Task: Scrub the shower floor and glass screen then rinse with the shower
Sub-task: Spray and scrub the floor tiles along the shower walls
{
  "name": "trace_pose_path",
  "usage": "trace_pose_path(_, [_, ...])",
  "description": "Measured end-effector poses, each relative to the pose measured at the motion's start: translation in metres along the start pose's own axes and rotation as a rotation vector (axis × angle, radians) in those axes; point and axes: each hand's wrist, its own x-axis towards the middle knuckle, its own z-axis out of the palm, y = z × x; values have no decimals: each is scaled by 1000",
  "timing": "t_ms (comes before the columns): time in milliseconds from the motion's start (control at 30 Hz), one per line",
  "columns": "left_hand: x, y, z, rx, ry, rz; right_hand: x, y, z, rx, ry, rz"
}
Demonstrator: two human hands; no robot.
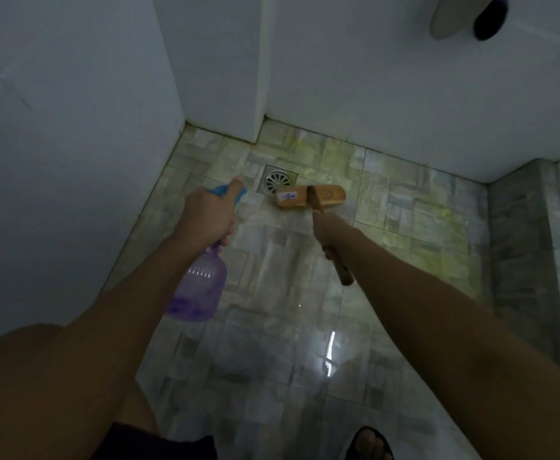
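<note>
Fingers of our left hand [207, 215] are curled tight around the neck of the purple spray bottle [199, 290], and one finger lies along its blue trigger head. Our right hand [330, 232] is closed on the wooden handle [341, 270] of the scrub brush [310, 195]; its single fingers are hidden behind the wrist, so we cannot tell exactly how they lie. The brush head rests on the shower floor [272, 343], at the far side, just to the right of the round drain [277, 178]. We cannot make out the glass screen for sure.

We think the floor scrubbing is in progress. The tiles look wet and shiny near us, and our foot in a sandal [370, 443] stands on them, so leaning far forward on the brush could make us slip. We push the brush with one hand only, so the handle may twist and the head may skip over the drain edge. The tilted bottle could also slide from a wet grip.
</note>
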Motion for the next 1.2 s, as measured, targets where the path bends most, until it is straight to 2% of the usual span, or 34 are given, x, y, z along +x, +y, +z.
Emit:
trace_pose_path(167, [1, 4, -2, 30, 73, 143, -49, 44, 30, -98, -96, 26])
trace_pose_path(333, [12, 22, -23, -143, 339, 215, -24, 43, -12, 43, -26, 121])
trace_pose_path(467, [19, 5, -29, -107, 411, 346, -7, 26, 3, 127, 35, 102])
trace_pose_path(567, [14, -19, -21, 30, 395, 437, -22, 51, 30, 51, 14, 105])
trace_pose_path(700, [16, -24, -26, -28, 385, 410, -27, 74, 9, -34, 24, 122])
trace_pose_path(867, [18, -23, -25, -3, 385, 409, 12, 34, -16, 80, 87, 77])
trace_pose_path(1000, [12, -19, -23, 64, 324, 369, -13, 27, 16, -1, -34, 21])
trace_pose_path(1100, [5, -5, -23, -75, 291, 265, -33, 49, 11, -68, -111, 45])
trace_pose_path(1200, [-4, 8, -26, -204, 331, 259, -1, 57, -26, 48, 31, 92])
